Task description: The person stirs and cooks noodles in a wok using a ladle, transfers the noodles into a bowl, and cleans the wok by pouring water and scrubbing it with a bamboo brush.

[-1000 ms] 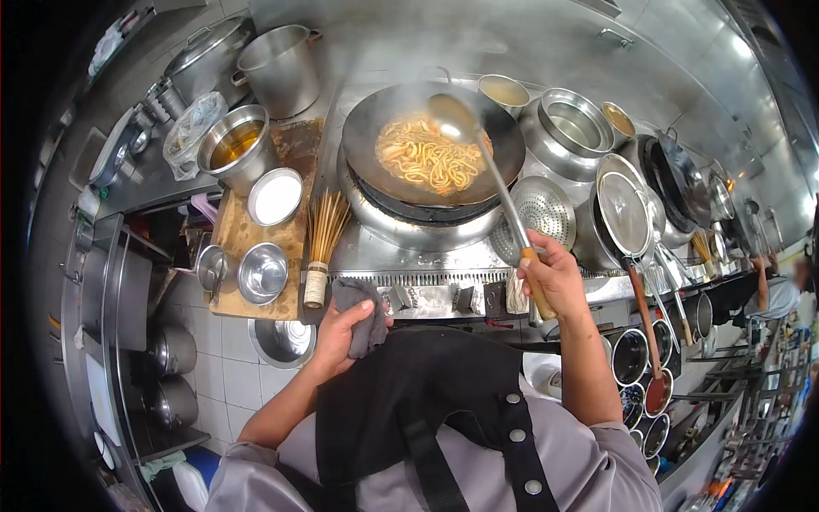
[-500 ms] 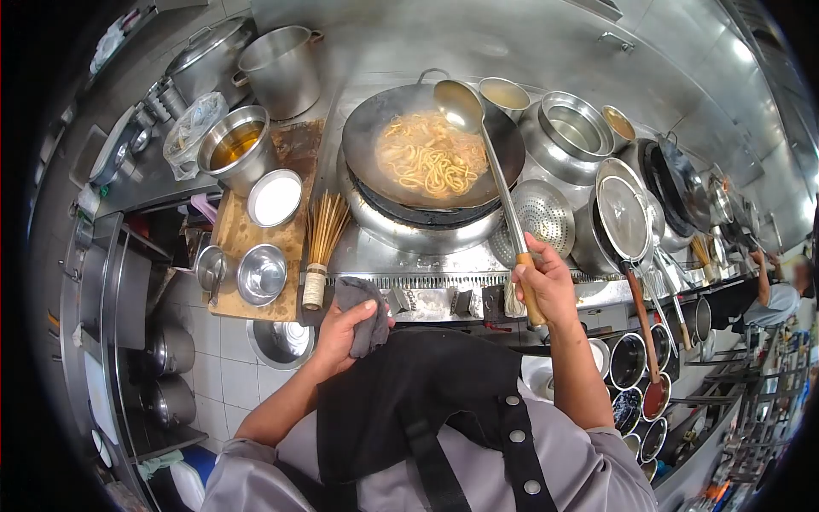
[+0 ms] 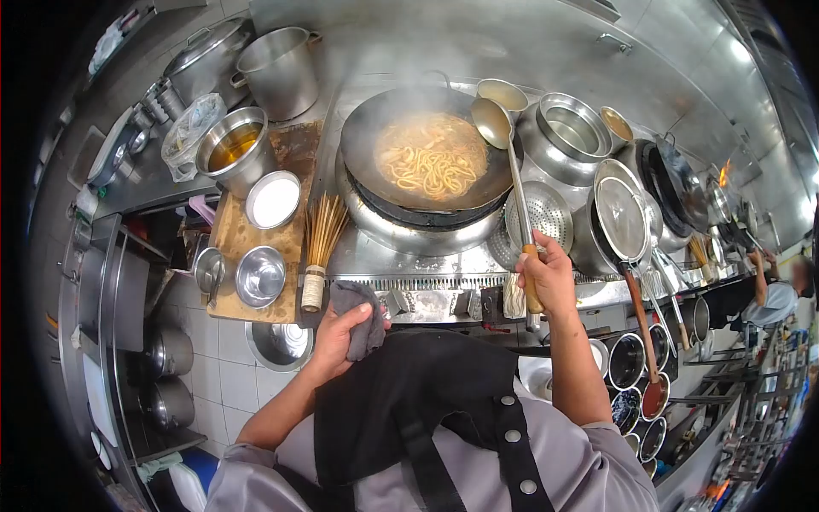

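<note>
My right hand (image 3: 548,277) is wrapped round the wooden handle of a long ladle (image 3: 492,124). The ladle's bowl is over the right rim of a dark wok (image 3: 360,136). Thick noodles (image 3: 435,171) lie in brown, steaming liquid inside the wok. A dark grey cloth (image 3: 365,328) is gripped in my left hand (image 3: 339,340), close to my apron. Beside that hand, a bundle of thin sticks (image 3: 322,239) stands at the board's edge. To the right of the wok is a perforated strainer (image 3: 546,218).
On the left, a wooden board (image 3: 230,294) carries a pot of oil (image 3: 239,154), a white-filled bowl (image 3: 273,200) and a metal bowl (image 3: 260,276). Pots and a mesh strainer (image 3: 623,218) stand right. Another person (image 3: 772,299) works at the far right, near a flame (image 3: 724,173).
The ladle's bowl has moved right, from over the noodles to the wok's right rim. The liquid around the noodles shows more than before. My left hand has kept the cloth. A flame has appeared far right.
</note>
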A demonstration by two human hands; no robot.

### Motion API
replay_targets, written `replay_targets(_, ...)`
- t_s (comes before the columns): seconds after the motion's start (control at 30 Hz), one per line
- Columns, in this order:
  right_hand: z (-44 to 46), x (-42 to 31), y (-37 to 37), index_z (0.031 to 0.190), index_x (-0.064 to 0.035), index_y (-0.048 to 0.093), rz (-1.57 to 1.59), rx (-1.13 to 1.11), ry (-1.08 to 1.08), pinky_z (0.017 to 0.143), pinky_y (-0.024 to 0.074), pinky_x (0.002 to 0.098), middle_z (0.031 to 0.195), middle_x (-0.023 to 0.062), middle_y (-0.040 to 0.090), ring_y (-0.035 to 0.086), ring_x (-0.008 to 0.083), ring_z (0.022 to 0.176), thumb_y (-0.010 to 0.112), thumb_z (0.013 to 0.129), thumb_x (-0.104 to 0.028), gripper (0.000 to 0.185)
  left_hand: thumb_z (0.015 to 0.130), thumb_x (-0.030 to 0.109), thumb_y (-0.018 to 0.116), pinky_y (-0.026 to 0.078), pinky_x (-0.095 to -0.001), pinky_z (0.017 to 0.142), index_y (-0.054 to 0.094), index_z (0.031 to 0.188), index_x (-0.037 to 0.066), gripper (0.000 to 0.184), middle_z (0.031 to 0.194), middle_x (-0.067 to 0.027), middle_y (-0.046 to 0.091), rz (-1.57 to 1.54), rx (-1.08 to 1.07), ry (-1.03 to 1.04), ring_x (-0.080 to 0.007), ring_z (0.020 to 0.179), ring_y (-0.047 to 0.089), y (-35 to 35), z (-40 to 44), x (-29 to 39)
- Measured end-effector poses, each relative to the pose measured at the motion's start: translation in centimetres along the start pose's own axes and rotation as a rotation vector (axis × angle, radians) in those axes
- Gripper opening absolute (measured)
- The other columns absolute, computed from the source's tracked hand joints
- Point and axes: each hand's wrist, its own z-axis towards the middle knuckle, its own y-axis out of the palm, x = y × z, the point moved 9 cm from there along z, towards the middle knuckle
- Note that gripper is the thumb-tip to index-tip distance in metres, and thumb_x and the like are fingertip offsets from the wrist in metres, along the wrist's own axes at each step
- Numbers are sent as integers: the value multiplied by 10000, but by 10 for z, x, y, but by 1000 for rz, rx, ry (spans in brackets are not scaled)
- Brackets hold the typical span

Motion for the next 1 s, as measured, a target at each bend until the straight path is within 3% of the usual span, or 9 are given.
replay_targets(0.07,1,-1,-2,1467,82,390,107,-9,0,528,487,271,808,78,623,581,131,587,621,905,3,613,945,207,665,611,-370,777,577,1214,3,349,1078,-151,694,0,2,2,-248,902,715,0,0,0)
replay_targets(0.23,-4,-5,-10,1472,68,393,57,-26,5,534,492,270,822,80,626,580,134,591,619,907,16,611,946,210,665,609,-367,777,575,1213,0,351,1075,-150,693,-7,10,-8,-247,904,714,1,0,0)
replay_targets(0.3,-12,-12,-17,1475,62,397,94,-56,5,536,493,270,830,81,629,579,135,590,622,904,20,615,935,128,689,610,-363,744,565,1178,40,286,999,-125,684,-69,7,-24,-244,856,722,3,0,1)
replay_targets(0.43,-51,-47,-43,1424,19,518,-221,-155,55,540,499,248,846,61,640,605,106,642,675,853,32,593,937,134,689,611,-363,740,566,1177,41,285,997,-124,683,-78,6,-9,-243,855,722,0,1,2)
replay_targets(0.63,-109,-89,-93,1408,57,531,-256,-253,133,541,469,221,867,52,652,578,81,617,667,802,133,625,950,212,656,603,-352,773,578,1200,-13,345,1069,-152,687,-7,18,7,-241,887,713,-7,2,2)
replay_targets(0.7,-119,-94,-101,1400,64,537,-351,-325,192,546,453,210,872,51,656,575,74,620,671,794,137,626,937,146,693,612,-361,740,576,1160,44,271,1004,-125,684,-69,6,-22,-243,856,722,-4,4,1)
replay_targets(0.83,-93,-84,-79,1399,14,555,-613,-320,139,540,439,219,825,29,645,560,60,607,702,800,96,622,935,143,695,614,-369,733,568,1163,42,280,1008,-128,684,-79,-21,-38,-248,855,721,6,8,-3)
replay_targets(1.0,-60,-30,-25,1397,4,550,-383,-205,31,523,454,244,805,20,627,559,72,591,701,866,40,554,930,131,699,614,-375,717,551,1178,43,301,1009,-135,683,-55,-38,-34,-254,849,720,12,11,-6)
